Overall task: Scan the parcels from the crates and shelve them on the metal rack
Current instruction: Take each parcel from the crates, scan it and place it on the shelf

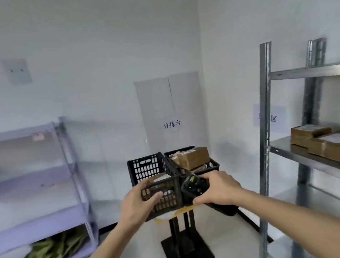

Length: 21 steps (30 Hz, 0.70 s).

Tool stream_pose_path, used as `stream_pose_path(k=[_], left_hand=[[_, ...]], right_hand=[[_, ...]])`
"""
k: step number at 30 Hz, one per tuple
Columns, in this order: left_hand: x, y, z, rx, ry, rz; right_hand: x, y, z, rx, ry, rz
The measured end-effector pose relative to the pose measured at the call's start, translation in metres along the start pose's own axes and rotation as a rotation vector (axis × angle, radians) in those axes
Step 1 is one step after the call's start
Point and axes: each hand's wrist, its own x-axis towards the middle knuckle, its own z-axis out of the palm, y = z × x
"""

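Note:
Two black plastic crates stand side by side on a small black stand. The left crate [146, 167] holds a parcel low inside; the right crate [213, 163] holds several brown cardboard parcels [193, 157]. My left hand [137, 205] is raised in front of the left crate with its fingers loosely curved and nothing in it. My right hand [217, 187] grips a black handheld scanner [194, 185], its small screen facing up, in front of the crates. The metal rack [268, 136] stands at the right with several brown parcels [328, 143] on its middle shelf.
A pale purple shelf unit [67, 165] stands at the left with green leaves [53, 250] on its lower level. The black stand's base plate [188, 255] sits on the floor. A paper sign [171, 125] hangs on the wall behind the crates.

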Motion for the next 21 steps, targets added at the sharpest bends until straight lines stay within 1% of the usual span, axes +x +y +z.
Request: stream_pose_path(k=[3, 8, 11, 17, 21], left_hand=[[0.052, -0.045, -0.002, 0.028, 0.005, -0.068], [0.153, -0.098, 0.004, 0.036, -0.013, -0.127], [0.205, -0.123, 0.011, 0.055, -0.019, -0.13], [0.3, -0.176, 0.033, 0.019, -0.028, -0.152], [0.371, -0.222, 0.063, -0.017, -0.089, -0.165]], right_hand=[[0.073, -0.022, 0.027, -0.003, -0.065, -0.044], [0.191, -0.042, 0.051, 0.006, -0.127, -0.044], [0.251, -0.047, 0.063, -0.011, -0.129, -0.013], [0.366, -0.052, 0.091, -0.063, -0.118, 0.06], [0.445, -0.049, 0.12, -0.095, -0.129, 0.128]])
